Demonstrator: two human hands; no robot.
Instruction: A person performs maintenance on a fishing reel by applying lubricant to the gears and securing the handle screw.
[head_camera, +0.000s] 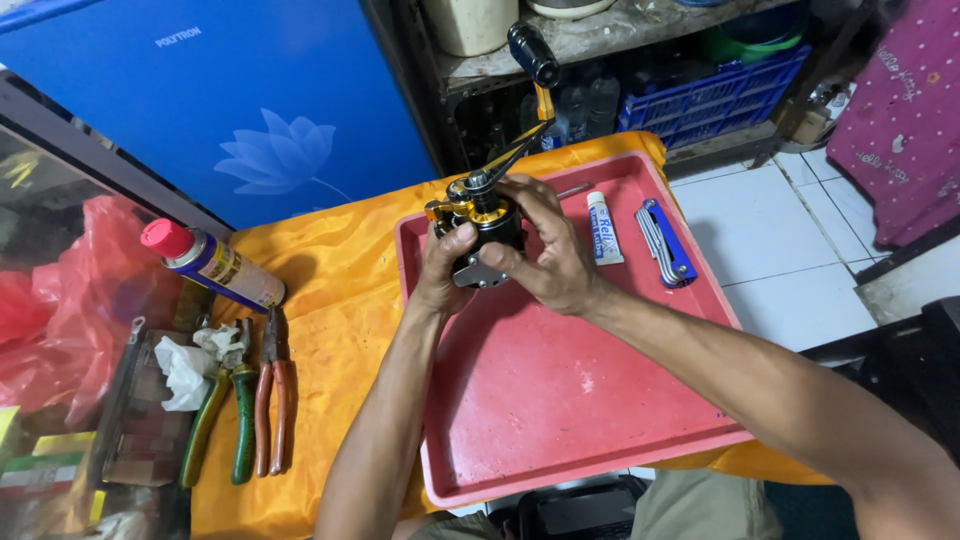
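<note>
Working over the counter (330, 330), which is wearing an orange cloth, with a blue panel (200, 110) carrying a pale flower print standing behind it. The red tray (560, 400) is sitting on the cloth, likely there to be catching small parts. You're holding the black-and-gold fishing reel (478, 225) just above the tray's far end, crank handle (528, 80) sticking up and away so it's staying clear of your grip. Your left hand (440, 272) is cupping the reel from below, thumb pressing on its side; your right hand (545, 250) is wrapping over from the right, fingers curled and closing on the body near the top cap. So both hands are clamping the reel, probably bracing it from both sides. Left of the tray, a spray can (215, 262) with a blue-and-yellow label and red cap is lying on its side, well apart from the reel. Below it, green-handled pliers (222, 415) and red-handled pliers (272, 405) are lying side by side, a crumpled white rag (190, 365) touching the green ones. In the tray's far right corner, a blue folding key set (665, 243) and a small white tube (603, 228) with blue print are resting just beside your right hand, within easy reach.
</note>
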